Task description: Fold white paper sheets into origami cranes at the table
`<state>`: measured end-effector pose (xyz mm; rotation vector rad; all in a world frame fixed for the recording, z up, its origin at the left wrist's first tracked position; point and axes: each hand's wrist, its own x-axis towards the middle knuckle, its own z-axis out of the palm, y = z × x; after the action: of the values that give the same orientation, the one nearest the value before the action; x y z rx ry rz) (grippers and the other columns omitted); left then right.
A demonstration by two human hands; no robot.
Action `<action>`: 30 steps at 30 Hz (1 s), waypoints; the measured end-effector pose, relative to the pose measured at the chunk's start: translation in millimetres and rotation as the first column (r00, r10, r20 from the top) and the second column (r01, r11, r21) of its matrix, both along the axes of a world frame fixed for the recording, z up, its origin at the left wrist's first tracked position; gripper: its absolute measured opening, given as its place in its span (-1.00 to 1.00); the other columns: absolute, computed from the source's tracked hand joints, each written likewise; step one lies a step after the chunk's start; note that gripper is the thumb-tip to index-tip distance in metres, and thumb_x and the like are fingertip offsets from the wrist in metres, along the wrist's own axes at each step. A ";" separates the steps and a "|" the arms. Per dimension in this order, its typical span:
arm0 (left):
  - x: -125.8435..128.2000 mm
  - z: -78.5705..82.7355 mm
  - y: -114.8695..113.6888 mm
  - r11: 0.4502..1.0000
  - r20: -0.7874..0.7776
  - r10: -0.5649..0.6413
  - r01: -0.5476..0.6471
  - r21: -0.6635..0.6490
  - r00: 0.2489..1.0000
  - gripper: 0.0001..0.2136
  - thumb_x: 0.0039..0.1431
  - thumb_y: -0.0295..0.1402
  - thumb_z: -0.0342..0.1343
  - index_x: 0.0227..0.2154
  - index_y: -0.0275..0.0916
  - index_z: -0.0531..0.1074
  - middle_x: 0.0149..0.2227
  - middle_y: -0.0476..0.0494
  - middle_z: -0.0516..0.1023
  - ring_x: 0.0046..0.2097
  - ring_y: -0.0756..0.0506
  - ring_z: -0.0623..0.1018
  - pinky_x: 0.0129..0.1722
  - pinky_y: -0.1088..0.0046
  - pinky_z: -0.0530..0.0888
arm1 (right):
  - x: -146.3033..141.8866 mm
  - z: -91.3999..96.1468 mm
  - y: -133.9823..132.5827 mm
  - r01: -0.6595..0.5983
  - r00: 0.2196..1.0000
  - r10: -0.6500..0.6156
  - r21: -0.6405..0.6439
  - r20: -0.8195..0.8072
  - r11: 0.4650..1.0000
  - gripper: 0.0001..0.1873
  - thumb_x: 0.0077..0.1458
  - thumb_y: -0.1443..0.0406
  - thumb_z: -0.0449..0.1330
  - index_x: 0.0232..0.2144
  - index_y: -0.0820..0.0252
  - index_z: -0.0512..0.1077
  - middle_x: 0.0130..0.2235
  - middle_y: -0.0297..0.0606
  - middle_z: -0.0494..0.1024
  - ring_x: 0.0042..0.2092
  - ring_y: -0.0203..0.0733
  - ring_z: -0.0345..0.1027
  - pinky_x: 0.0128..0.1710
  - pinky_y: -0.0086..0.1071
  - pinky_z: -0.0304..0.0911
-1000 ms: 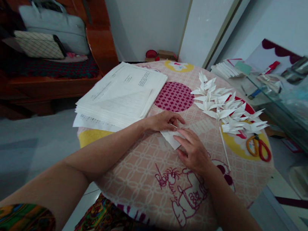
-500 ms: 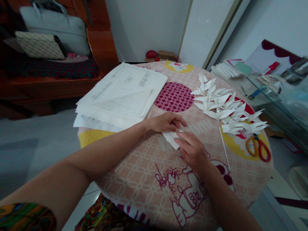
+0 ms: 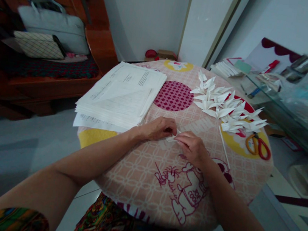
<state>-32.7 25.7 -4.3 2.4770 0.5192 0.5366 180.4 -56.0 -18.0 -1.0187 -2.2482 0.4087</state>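
Note:
A small piece of folded white paper (image 3: 172, 138) lies between my two hands, low over the table. My left hand (image 3: 161, 128) is closed on its left side, fingers curled. From the right, my right hand (image 3: 192, 145) pinches the paper's other side between thumb and fingers. Much of the paper is hidden by the fingers. Beyond my right hand lies a heap of folded white paper cranes (image 3: 220, 102). A thin white stick (image 3: 224, 147) rests on the cloth to the right of that hand.
A stack of printed sheets (image 3: 123, 92) covers the table's left side. Scissors with orange and red handles (image 3: 258, 146) lie near the right edge. The round table wears a patterned cloth (image 3: 135, 170). A glass shelf (image 3: 291, 119) with a plastic bag stands at right.
My left fingers have curled in and the hand has shifted slightly towards me. The paper has been turned or folded, so less of it shows between my hands.

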 end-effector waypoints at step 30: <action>15.6 12.8 -31.5 0.798 -0.312 0.493 -0.565 -0.211 0.812 -0.86 0.02 -0.39 0.19 -0.50 -0.31 0.63 -0.57 -0.07 0.54 -0.50 0.00 0.44 -0.41 0.47 0.32 | 4.5 9.5 8.4 0.211 0.977 -0.211 -0.166 0.019 0.963 -0.87 0.08 0.46 0.26 -0.47 0.22 0.56 -0.40 -0.24 0.52 -0.31 -0.19 0.39 -0.29 -0.35 0.22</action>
<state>-17.1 -5.8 8.6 2.0958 1.3267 0.3262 184.8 -47.6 -8.5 -1.3309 -2.1055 0.5090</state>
